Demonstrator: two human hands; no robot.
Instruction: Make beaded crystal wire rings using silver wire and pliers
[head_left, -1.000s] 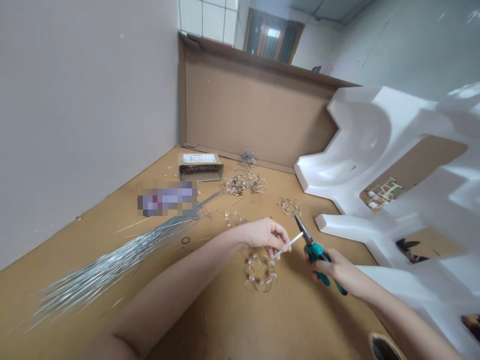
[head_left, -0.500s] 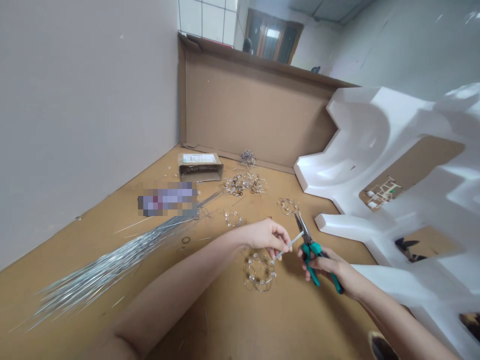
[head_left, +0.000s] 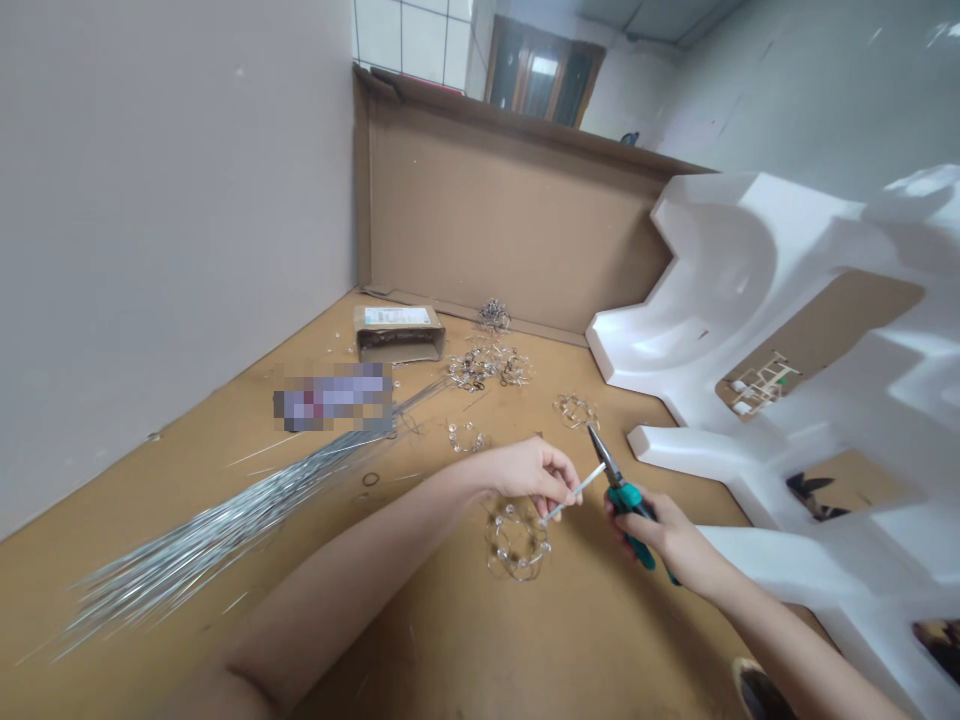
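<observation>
My left hand (head_left: 553, 478) pinches a thin whitish stick (head_left: 591, 479) that slants up to the right. The stick's lower end lies by a ring of bent wire with clear beads (head_left: 523, 563), just under the hand; whether they are joined I cannot tell. Wrapped round the green handles of long-nose pliers (head_left: 628, 497) is my right hand (head_left: 666, 535). The pliers' jaws are closed, with their tips beside the stick's upper end. Contact between jaws and stick is unclear. A second wire ring (head_left: 577, 424) lies beyond the pliers' tips.
A long bundle of straight metal wires (head_left: 247, 525) lies at left. Behind it are a blurred-out packet (head_left: 334, 398) and a small open carton (head_left: 401, 347). Several wire pieces (head_left: 487, 368) sit near the cardboard wall (head_left: 517, 210). White moulded foam (head_left: 720, 250) lines the right side.
The pliers' jaws and handles have closed together, and my right fingers have drawn in. My left hand holds the stick in nearly the same place.
</observation>
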